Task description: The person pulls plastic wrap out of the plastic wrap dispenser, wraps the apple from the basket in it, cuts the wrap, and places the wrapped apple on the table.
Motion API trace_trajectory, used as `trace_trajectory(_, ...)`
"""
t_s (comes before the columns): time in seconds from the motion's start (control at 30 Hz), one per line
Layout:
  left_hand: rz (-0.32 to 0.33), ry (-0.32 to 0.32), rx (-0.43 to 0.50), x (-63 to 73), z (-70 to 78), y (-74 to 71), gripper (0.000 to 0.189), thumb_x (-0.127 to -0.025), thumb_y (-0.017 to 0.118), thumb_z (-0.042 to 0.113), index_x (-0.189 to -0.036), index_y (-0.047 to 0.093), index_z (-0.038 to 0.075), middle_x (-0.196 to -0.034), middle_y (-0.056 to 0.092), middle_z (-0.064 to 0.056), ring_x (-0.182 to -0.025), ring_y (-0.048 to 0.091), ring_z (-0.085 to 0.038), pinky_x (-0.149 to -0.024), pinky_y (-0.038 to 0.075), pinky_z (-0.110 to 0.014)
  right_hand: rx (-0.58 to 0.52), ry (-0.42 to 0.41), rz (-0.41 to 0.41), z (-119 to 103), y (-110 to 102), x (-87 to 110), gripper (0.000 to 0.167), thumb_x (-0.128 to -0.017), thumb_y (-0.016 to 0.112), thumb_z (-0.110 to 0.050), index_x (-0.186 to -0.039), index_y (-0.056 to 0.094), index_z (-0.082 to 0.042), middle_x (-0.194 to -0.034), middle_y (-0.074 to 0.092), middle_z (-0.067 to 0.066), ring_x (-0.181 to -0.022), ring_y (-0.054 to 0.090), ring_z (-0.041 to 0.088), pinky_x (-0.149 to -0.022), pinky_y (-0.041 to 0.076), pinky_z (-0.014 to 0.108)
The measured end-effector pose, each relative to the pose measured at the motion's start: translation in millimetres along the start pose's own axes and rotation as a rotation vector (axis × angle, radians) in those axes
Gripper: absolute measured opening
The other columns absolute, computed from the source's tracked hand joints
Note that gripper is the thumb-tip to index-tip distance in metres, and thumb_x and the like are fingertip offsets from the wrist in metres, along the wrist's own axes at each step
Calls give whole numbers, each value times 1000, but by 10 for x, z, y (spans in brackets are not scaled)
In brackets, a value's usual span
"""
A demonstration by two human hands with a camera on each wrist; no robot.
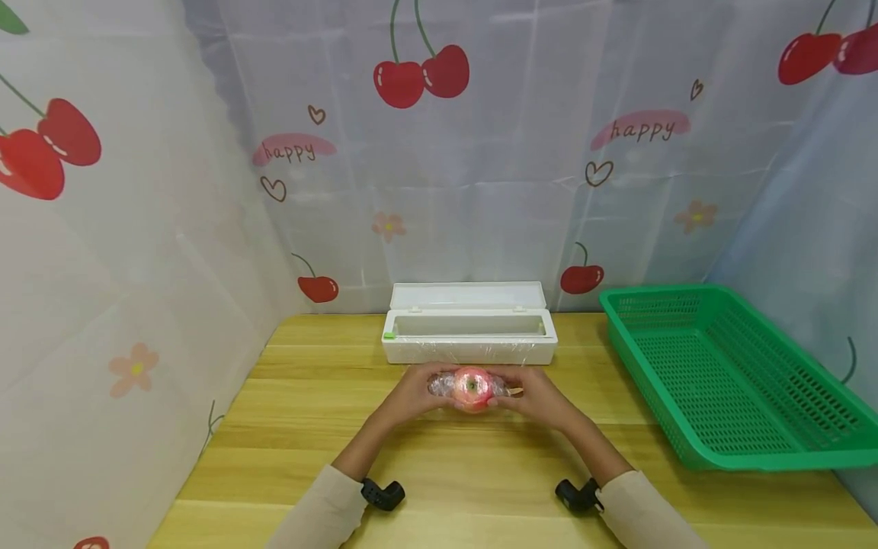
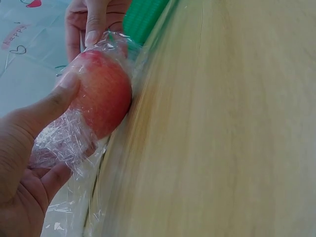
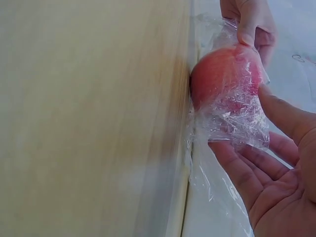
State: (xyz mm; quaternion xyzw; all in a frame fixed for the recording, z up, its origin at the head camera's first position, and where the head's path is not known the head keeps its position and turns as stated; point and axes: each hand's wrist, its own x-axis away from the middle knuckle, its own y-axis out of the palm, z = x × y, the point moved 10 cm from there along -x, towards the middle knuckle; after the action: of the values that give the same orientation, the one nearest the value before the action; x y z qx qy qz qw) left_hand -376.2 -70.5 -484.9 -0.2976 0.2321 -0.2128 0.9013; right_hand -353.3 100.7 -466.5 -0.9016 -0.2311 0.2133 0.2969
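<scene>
On the left, the left hand (image 1: 410, 393) is held narrow, its thumb pressed to the near side of the apple (image 1: 473, 389) and its fingers reaching beneath a crumpled bunch of clear film (image 1: 442, 383). The apple sits between the two hands, over the middle of the counter (image 1: 309, 396) and just in front of a long white box (image 1: 411, 352) whose lid is tipped back; whether the fruit's weight bears on the counter or on the fingers, I cannot tell. Film lies over the apple, smooth on top and gathered at both sides, with a loose sheet trailing below. For a neat wrap, I would keep both thumbs firm so the fruit does not roll, draw the side bunches outward evenly to take up slack, then fold them under; pulling harder on one side could tear the film or twist it off centre. The right hand (image 1: 545, 396) mirrors the left, its thumb on the apple's side and its fingers supporting the film from below. Farther right, a green basket (image 1: 775, 461) stands well apart from the hands.
</scene>
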Motion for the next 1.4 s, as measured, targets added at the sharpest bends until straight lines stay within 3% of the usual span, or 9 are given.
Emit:
trace_trajectory(0.17, 4, -8, -4, 4, 2, -4, 61, -78, 89, 28, -132, 68, 10, -128, 69, -4, -123, 61, -20, -106, 49, -40, -16, 6, -34, 0, 31, 9, 54, -90, 79, -19, -139, 61, -4, -129, 68, 8, -115, 66, 26, -94, 57, 42)
trace_trajectory(0.33, 6, 2, 0, 12, 41, -16, 62, -81, 87, 31, -136, 66, 10, -129, 68, -5, -123, 61, -21, -105, 49, -40, -48, 30, -61, 26, 61, 21, 58, -92, 77, -18, -143, 56, 0, -132, 65, 14, -118, 64, 33, -88, 60, 38)
trace_trajectory(0.5, 4, 9, -6, 17, 60, -47, 64, -82, 87, 30, -138, 64, 9, -133, 67, -7, -126, 60, -24, -108, 47, -41, -28, 30, -59, 30, 52, 17, 57, -92, 77, -18, -143, 56, -2, -132, 66, 12, -117, 65, 29, -89, 59, 38)
trace_trajectory(0.7, 33, -52, 32, 38, -20, -144, 57, -90, 79, 34, -138, 64, 9, -134, 66, -7, -118, 63, -23, -91, 57, -35, -39, 23, -62, 6, 50, 15, 57, -93, 76, -21, -143, 56, -2, -132, 66, 11, -119, 64, 31, -86, 60, 35)
trace_trajectory(0.9, 104, -18, 70, 28, -41, -275, 45, -97, 71, 34, -132, 67, 8, -124, 70, -8, -107, 69, -22, -84, 60, -33, -18, 32, -53, 11, 44, 27, 58, -93, 77, -23, -143, 56, -4, -133, 66, 8, -120, 63, 29, -95, 56, 45)
trace_trajectory(1.07, 222, 44, 64, 30, -22, -469, 33, -94, 76, 23, -122, 73, 6, -114, 74, -7, -98, 71, -19, -79, 60, -29, -20, 52, -53, 26, 43, 33, 59, -93, 76, -24, -145, 55, -5, -134, 65, 8, -121, 62, 28, -96, 56, 47)
trace_trajectory(1.3, 567, 198, 39, 147, 82, -979, 22, -83, 84, 5, -104, 78, 1, -97, 75, -12, -87, 71, -26, -74, 62, -41, -18, 43, -39, 21, 27, 25, 59, -93, 75, -28, -144, 56, -7, -134, 65, 7, -120, 63, 26, -96, 55, 49)
trace_trajectory(1.4, 673, 190, -3, 212, 11, -1124, 33, -77, 89, 5, -108, 77, 2, -105, 73, -16, -99, 68, -30, -85, 57, -49, -25, 41, -43, 28, 37, 30, 58, -93, 75, -27, -144, 56, -7, -133, 66, 6, -120, 63, 26, -96, 55, 48)
